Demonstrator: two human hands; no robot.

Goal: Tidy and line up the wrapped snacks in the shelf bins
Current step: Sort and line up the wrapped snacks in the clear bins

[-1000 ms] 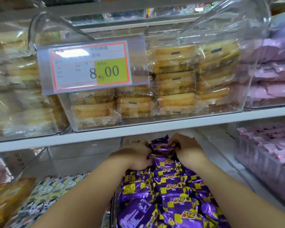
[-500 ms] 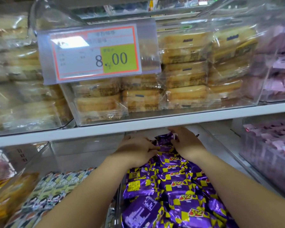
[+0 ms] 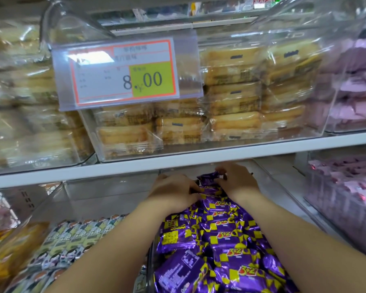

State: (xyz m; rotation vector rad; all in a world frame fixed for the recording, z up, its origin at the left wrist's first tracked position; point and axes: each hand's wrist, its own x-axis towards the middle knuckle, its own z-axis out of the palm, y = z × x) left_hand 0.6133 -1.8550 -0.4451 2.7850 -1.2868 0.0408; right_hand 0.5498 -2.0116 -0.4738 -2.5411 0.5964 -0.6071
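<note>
Where both hands meet at the back of the bin, the grip is as follows.

- **Right hand** [image 3: 237, 179]: fingers curled, pinching the rear packet [image 3: 208, 178], which stands raised above the pile.
- **Left hand** [image 3: 173, 192]: fingers curled onto the purple packets [image 3: 226, 240] just beside it. It seems clamped on one, though the fingertips are tucked out of sight.
- **Purpose, as judged:** steadying the row from both sides so the rear packet seats upright and in line.
- **Purple packets:** heaped in the clear bin [image 3: 283, 197] on the lower shelf. The front ones lie askew and are not yet lined up.
- **Neighbours:** patterned packets [image 3: 76, 235] to the left, pink packets [image 3: 347, 187] to the right.
- **Above:** shelf edge [image 3: 178, 163], with cake packs [image 3: 230, 92] behind a price tag [image 3: 125, 75].
- **Hidden:** the bin's back wall lies under the shelf edge, its front is cut off, and the tag's small print is blurred.
</note>
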